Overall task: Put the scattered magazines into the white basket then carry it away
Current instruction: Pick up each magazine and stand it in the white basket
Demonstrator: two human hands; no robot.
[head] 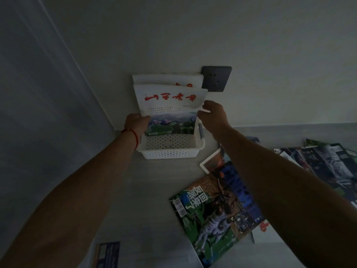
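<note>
My left hand (136, 120) grips the left edge of a white magazine (170, 109) with red lettering, and my right hand (213, 115) pinches its right edge. The magazine stands upright in the white basket (172, 149), in front of 1 more white magazine (166, 79) leaning against the wall. The basket sits on the tabletop (146, 200) against the wall, below a dark wall socket (216, 79). More magazines lie scattered to the right, the nearest a green-covered magazine (208, 219).
</note>
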